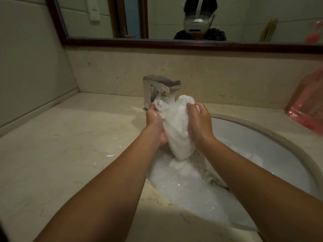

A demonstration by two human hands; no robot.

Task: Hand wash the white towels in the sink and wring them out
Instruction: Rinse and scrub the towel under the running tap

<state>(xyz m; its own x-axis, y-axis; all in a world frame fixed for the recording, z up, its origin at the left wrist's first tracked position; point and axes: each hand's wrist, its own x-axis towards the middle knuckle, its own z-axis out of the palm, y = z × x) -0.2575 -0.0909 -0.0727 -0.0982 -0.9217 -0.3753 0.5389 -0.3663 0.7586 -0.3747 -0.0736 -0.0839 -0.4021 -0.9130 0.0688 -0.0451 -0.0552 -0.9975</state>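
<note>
1. Nearest, two bare forearms [108,180] reach over the round white ceramic sink [279,137], which is full of suds.
2. The left hand [154,123] and right hand [199,123] clamp the bunched white terry towel [176,130] between them.
3. The towel's long axis hangs upright below the chrome tap [157,86]. Both hands sit level, so wringing likely needs opposite twists.
</note>
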